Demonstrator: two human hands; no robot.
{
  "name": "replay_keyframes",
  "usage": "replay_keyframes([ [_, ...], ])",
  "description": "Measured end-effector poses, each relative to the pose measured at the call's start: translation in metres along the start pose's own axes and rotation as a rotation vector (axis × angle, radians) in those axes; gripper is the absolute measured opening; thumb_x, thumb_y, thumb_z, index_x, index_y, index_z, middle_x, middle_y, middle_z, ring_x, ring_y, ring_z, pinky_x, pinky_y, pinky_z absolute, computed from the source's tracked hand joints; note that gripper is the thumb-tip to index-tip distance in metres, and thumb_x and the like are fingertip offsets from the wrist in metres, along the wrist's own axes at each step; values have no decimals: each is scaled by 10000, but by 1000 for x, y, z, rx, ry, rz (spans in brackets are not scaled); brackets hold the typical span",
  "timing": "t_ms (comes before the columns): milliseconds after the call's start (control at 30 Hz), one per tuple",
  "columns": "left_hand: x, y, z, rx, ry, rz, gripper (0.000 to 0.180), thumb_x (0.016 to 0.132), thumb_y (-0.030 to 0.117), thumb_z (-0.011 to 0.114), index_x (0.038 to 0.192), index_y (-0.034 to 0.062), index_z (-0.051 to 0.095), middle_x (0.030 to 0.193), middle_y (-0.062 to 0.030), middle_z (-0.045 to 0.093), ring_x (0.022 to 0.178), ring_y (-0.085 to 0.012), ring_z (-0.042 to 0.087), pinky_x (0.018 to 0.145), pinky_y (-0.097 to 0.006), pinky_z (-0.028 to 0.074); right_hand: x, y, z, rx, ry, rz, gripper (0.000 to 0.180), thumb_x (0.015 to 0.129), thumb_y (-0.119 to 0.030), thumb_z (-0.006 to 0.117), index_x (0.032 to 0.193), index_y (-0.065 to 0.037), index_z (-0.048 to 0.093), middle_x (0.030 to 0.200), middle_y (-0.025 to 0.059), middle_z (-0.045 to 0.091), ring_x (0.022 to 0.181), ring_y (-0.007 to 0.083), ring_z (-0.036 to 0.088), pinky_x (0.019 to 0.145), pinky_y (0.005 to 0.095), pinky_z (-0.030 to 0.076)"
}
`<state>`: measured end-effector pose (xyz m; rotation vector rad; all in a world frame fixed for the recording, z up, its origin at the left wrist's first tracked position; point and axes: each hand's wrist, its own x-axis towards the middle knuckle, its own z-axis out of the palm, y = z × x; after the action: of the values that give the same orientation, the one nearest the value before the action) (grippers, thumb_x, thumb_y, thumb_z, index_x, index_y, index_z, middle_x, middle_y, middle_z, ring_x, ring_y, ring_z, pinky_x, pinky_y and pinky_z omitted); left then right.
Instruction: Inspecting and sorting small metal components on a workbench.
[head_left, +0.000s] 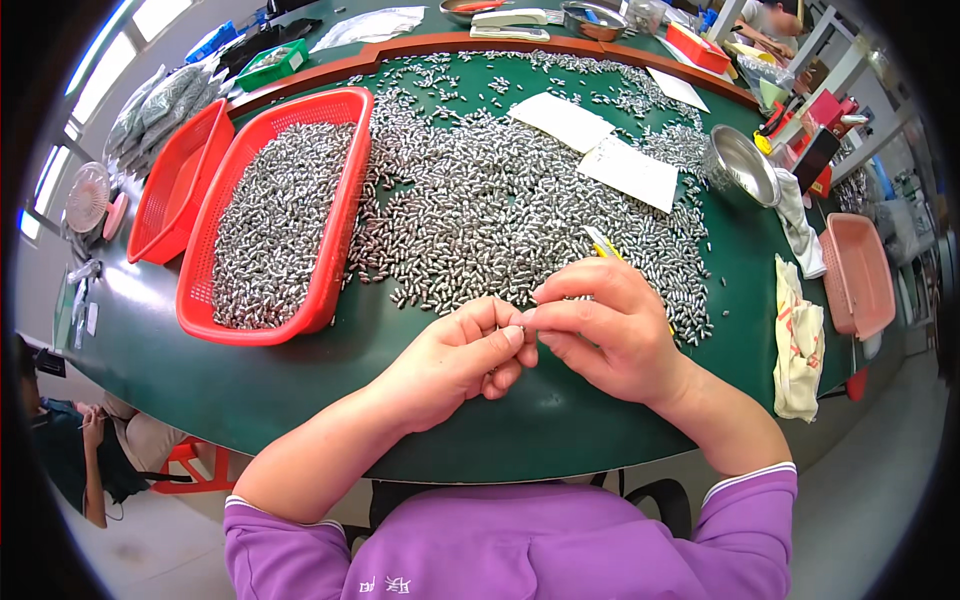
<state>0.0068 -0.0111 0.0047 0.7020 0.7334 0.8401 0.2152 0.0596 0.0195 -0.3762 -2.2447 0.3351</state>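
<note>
My left hand (pixel 468 352) and my right hand (pixel 612 325) meet at their fingertips near the front of the green table (pixel 440 425). Both are closed in a pinch; whatever is between the fingertips is too small or hidden to make out. A broad pile of small, silvery, capsule-shaped metal pieces (pixel 480 200) spreads just beyond them. Partly covered by my right hand is a slim yellow tool (pixel 604 242) with a pale tip, over the pile. To the left stands a red plastic basket (pixel 345 215) filled with the same metal pieces.
Another red basket (pixel 165 210) is at far left. White papers (pixel 630 172) lie on the pile. A metal bowl (pixel 740 165), a pale cloth (pixel 798 345) and a pink basket (pixel 860 275) are on the right. A wooden rail (pixel 440 42) borders the back. Other people sit nearby.
</note>
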Motion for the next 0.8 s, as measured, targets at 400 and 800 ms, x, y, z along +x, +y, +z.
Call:
replay_keyframes([
  [400,0,1,2,-10,29,29,128,1026,207,525,1056,82,515,921,-3,585,675,-57,474,577,-197,366,-2,3,-2,-122,-19,125,195,750,-88,743,940,-114,706,972,30,631,882,237,626,740,374,498],
  [800,0,6,3,-174,160,77,192,918,44,481,1105,76,514,979,-50,560,713,-101,462,642,-236,403,-9,5,4,-266,-209,174,194,749,-128,760,934,-122,701,1033,36,586,1003,263,573,891,413,452],
])
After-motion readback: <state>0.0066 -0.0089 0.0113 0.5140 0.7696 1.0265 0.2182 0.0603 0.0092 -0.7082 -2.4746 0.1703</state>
